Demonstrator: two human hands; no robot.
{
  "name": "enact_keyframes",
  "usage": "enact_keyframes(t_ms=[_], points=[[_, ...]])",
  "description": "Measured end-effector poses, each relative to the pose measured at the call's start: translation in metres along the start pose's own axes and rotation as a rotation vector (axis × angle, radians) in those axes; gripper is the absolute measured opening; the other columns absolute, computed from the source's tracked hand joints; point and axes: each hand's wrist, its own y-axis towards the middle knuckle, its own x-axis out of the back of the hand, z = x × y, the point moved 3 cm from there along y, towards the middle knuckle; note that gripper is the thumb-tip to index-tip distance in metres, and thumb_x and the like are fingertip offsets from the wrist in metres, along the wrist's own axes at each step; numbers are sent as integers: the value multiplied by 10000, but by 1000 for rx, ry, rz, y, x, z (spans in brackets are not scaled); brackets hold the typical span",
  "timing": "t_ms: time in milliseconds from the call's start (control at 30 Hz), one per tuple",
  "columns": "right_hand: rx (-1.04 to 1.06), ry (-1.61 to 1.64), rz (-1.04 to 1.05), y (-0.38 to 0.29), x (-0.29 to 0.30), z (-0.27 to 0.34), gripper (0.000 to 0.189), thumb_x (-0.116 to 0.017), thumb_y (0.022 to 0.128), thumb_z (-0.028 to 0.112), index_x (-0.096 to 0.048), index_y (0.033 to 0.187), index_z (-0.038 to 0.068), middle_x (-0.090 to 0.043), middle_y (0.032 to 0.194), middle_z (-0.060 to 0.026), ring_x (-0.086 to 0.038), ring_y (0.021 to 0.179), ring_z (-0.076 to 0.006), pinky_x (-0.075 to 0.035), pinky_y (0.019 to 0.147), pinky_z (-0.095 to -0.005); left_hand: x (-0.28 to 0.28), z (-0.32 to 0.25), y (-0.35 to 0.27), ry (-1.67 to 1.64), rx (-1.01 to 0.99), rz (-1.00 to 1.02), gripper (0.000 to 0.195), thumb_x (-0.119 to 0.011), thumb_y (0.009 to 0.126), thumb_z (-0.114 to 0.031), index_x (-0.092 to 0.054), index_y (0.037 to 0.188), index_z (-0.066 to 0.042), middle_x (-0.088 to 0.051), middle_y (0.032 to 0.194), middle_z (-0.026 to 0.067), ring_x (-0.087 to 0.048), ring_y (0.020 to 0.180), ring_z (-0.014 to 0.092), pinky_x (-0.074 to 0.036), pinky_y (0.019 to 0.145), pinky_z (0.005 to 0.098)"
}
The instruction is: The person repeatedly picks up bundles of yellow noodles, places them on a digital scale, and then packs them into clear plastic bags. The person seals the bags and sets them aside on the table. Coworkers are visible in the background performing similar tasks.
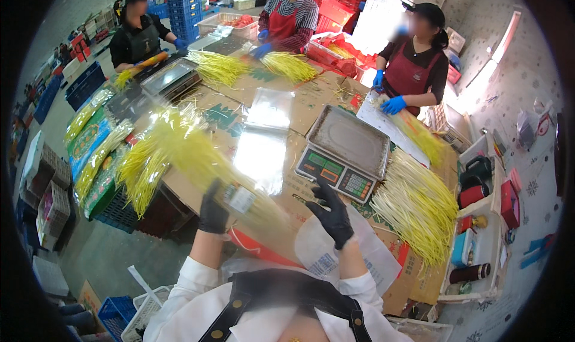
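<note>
My left hand, in a black glove, grips a clear bag of yellow garlic chives with a printed label; the bag is blurred by motion and slants across the table in front of me. To its right, my right hand, gloved in black too, is raised with its fingers apart and nothing in it. Just beyond that hand stands a digital weighing scale with a bare metal pan. Flat clear plastic bags lie left of the scale. Loose chives are heaped to its right.
Bagged chives rest on stacked packs at the left. Cardboard covers the table. Across it, several people in blue gloves handle chives near a second scale. White foam boxes with a flask and other items stand at the right edge.
</note>
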Motion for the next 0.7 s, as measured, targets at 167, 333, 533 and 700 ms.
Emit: enact_keyframes(t_ms=[167,333,533,700], points=[[-172,-6,-62,-42,29,-63,623,-791,869,104,-558,1446,125,-683,1237,-111,-661,1115,-188,-556,884,-322,76,-74,77,-334,-186,-245,611,-576,983,-461,-475,1446,-75,-514,1455,176,-501,1337,360,-387,1135,558],[-255,49,-156,-68,46,-102,593,-789,856,53,-589,1411,111,-686,1222,-127,-676,1076,-177,-579,877,-318,144,-117,173,-286,-310,-321,747,-596,887,-663,-530,1407,-131,-552,1436,179,-458,1368,397,-295,1152,639],[-352,-108,-281,-121,84,-126,547,-778,885,205,-600,1393,104,-682,1242,-150,-686,1084,-231,-564,901,-368,151,-45,176,298,-77,-635,685,-620,914,-562,-448,1512,-275,-378,1586,-1,-373,1432,217,-325,1138,507],[-624,-736,-67,-178,79,-158,752,-660,906,527,-484,1481,76,-551,1430,-239,-520,1335,-388,-419,1106,-473,57,125,77,1089,34,134,458,-575,1010,-324,-603,1407,-100,-639,1374,6,-567,1281,220,-394,1101,362]])
